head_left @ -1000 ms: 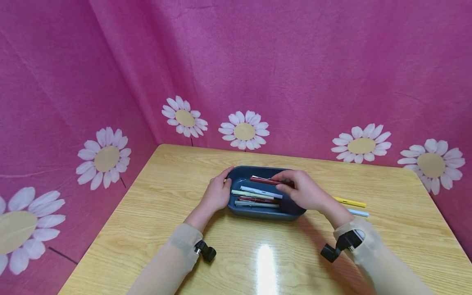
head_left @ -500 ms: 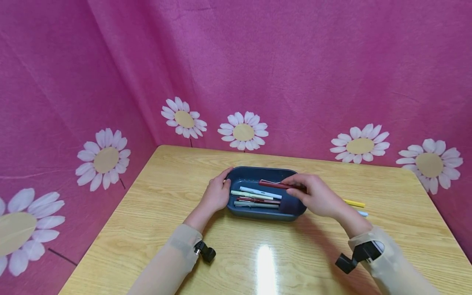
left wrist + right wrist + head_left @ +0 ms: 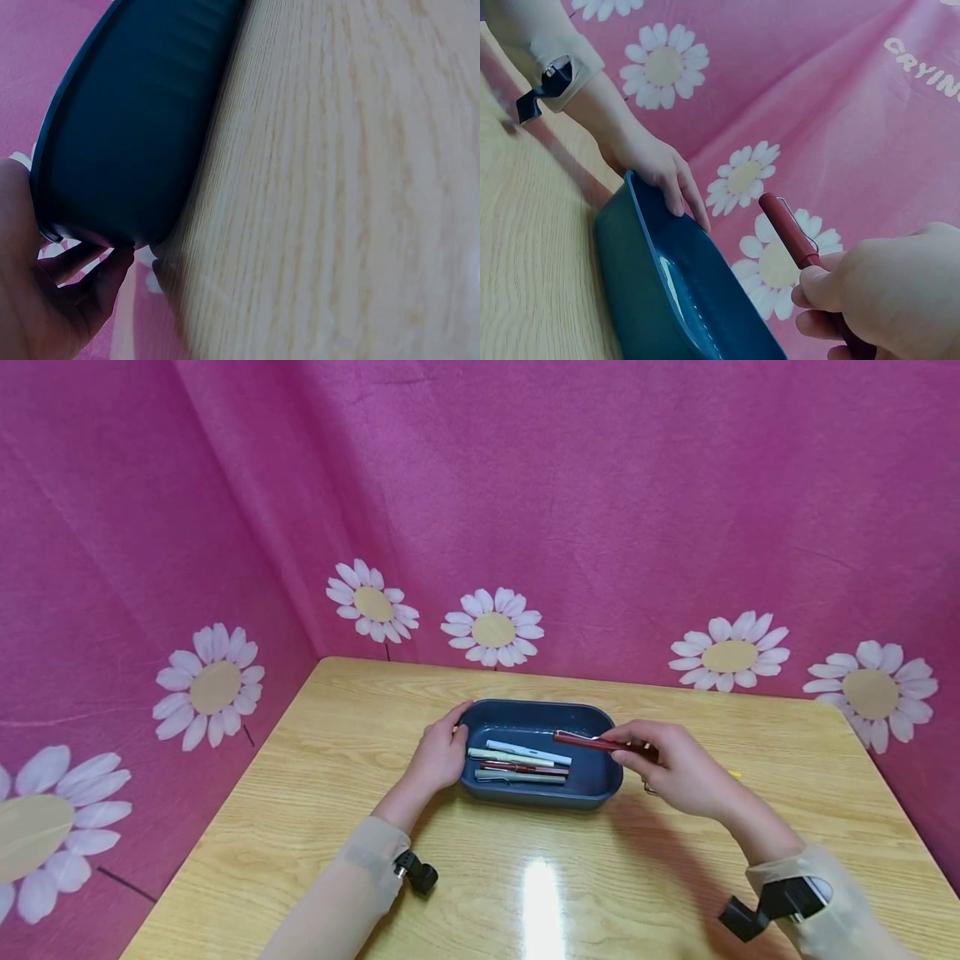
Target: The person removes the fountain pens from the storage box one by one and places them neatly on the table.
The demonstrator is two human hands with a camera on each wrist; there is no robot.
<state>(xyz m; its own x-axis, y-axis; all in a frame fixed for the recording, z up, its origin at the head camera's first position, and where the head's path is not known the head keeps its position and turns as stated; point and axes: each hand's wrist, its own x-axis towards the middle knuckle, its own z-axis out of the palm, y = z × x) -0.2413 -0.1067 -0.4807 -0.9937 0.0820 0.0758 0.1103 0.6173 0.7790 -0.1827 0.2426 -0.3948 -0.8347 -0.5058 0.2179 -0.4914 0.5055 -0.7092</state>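
A dark blue oblong tray (image 3: 540, 802) stands on the wooden table. My left hand (image 3: 439, 755) grips its left end, thumb over the rim and fingers against the outside wall in the left wrist view. Between thumb and fingertips my right hand (image 3: 686, 770) pinches a capped red pen (image 3: 787, 229) with a silver clip. That pen is held above the tray's right end, its cap pointing left. Lying side by side in the tray are a pale blue pen (image 3: 528, 752), a pale green pen (image 3: 506, 757), a dark red pen (image 3: 523, 768) and a grey-green pen (image 3: 521, 777).
A yellow pen's end (image 3: 737, 774) shows on the table beyond my right wrist; the rest of it is hidden. A pink curtain (image 3: 600, 527) with daisies hangs behind and left of the wooden table (image 3: 465, 885).
My right hand has moved to the right with the red pen, from over the tray's middle to its right end. It now covers more of the table pens. My left hand stays put.
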